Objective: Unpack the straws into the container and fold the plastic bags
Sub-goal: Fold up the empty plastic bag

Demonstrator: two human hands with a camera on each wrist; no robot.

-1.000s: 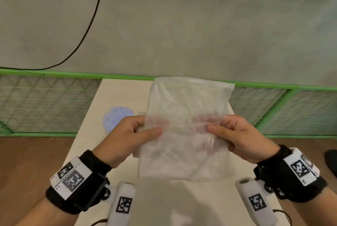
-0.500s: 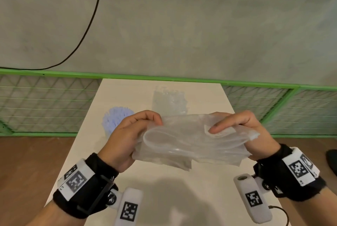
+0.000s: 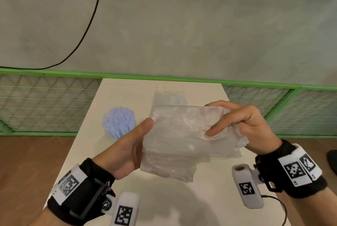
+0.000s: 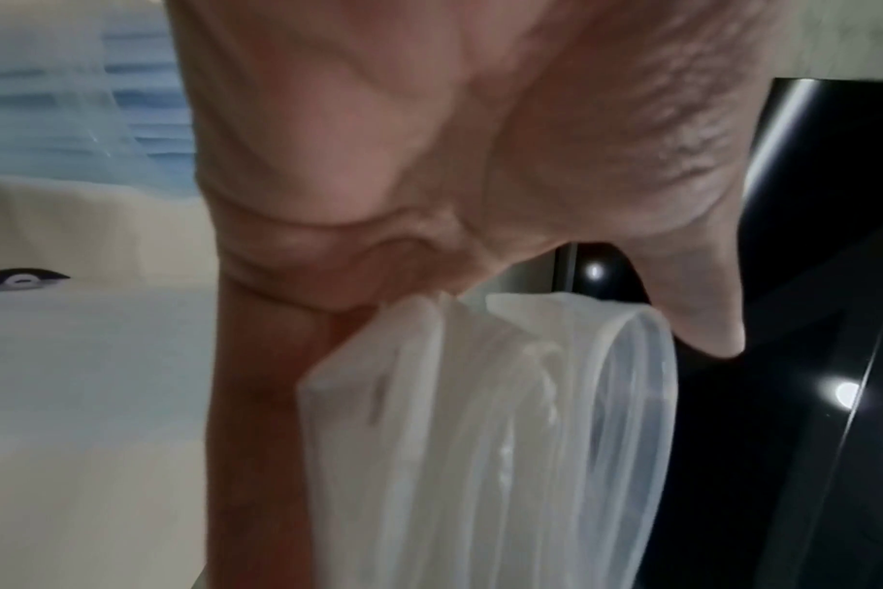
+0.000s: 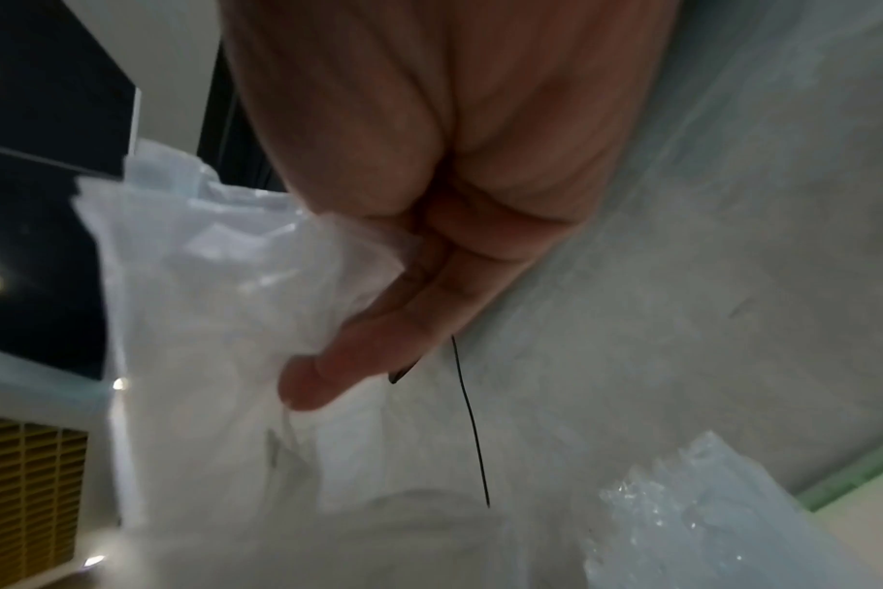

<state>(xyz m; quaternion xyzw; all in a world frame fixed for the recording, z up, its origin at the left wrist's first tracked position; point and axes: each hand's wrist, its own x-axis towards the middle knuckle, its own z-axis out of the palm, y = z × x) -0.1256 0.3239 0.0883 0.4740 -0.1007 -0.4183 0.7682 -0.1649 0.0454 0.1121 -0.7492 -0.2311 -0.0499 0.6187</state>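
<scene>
I hold a clear plastic bag [image 3: 184, 140], folded over into layers, in the air above the table. My left hand [image 3: 131, 145] grips its left edge, thumb on top and fingers underneath. My right hand [image 3: 242, 125] holds the right edge, its thumb pressing a round sticker on the upper face. The left wrist view shows the bag [image 4: 485, 438] folded in layers under the thumb. In the right wrist view the bag [image 5: 217, 326] is bunched against my fingers [image 5: 359, 350]. A container packed with pale blue straws [image 3: 118, 123] stands on the table to the left.
Another clear plastic bag [image 3: 169, 96] lies flat on the cream table [image 3: 182, 207] behind the held one; it also shows at the lower right of the right wrist view [image 5: 732, 518]. A green mesh fence [image 3: 45, 103] runs behind the table. A black cable [image 3: 85, 30] hangs on the grey wall.
The bag was held up flat a second ago. Both hands folded its top half down toward me, and now it is a smaller layered rectangle held lower and tilted.
</scene>
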